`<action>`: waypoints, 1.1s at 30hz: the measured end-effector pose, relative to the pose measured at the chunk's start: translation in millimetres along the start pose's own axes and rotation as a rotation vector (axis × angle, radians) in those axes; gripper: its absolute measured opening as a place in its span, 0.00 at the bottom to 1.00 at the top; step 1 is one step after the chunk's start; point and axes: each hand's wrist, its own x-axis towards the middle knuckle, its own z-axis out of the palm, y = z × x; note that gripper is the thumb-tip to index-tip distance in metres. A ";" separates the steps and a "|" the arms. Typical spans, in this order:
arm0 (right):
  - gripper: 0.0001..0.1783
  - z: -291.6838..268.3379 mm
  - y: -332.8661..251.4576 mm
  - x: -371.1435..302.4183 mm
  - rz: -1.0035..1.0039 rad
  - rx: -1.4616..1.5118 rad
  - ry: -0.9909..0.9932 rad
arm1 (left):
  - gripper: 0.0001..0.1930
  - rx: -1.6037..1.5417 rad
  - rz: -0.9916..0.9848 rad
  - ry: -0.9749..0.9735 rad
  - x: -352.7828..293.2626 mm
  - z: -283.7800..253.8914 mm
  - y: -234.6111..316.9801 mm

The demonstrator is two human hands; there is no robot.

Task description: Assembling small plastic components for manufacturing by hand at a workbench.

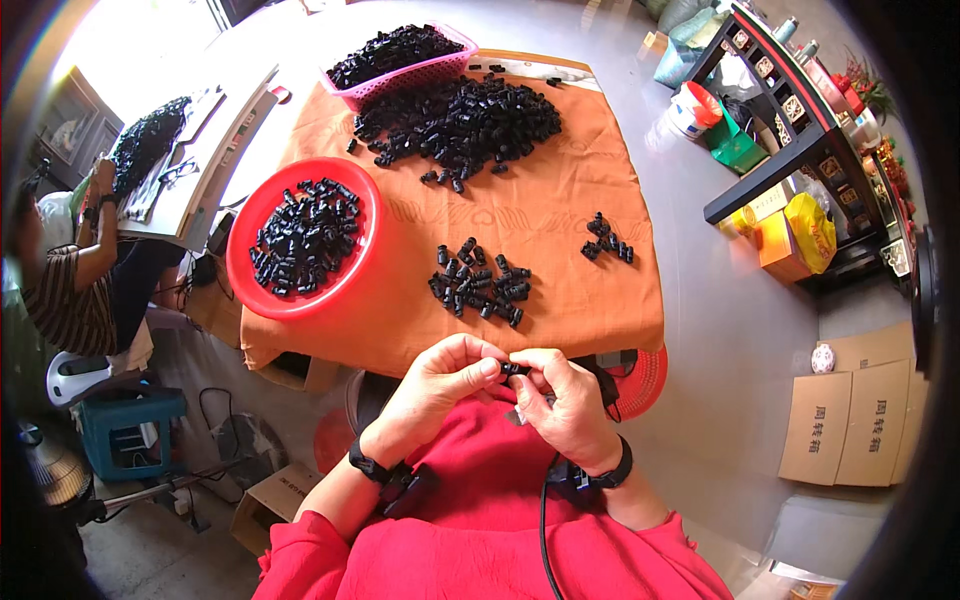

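At the table's front edge my left hand (450,378) and my right hand (563,396) meet, fingers closed on one small black cylindrical plastic piece (513,369). Its ends are hidden by the fingertips. Just beyond my hands lies a loose group of similar black pieces (482,285), and a smaller cluster (607,240) rests farther right. To the left, a red round basin (372,240) holds many more of them. A large heap (465,125) spreads at the far side, against a pink basket (400,84) filled with the same pieces.
An orange cloth (570,190) covers the table. At the left a person (75,260) in a striped top works at another table (205,185) with a dark pile. Blue stool (130,430) stands below. Cardboard boxes (850,425) and a dark shelf (775,170) line the right.
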 end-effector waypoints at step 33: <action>0.09 6.0 -1.2 -1.2 0.068 0.047 0.025 | 0.15 -0.210 -0.011 -0.085 5.7 -8.9 -24.1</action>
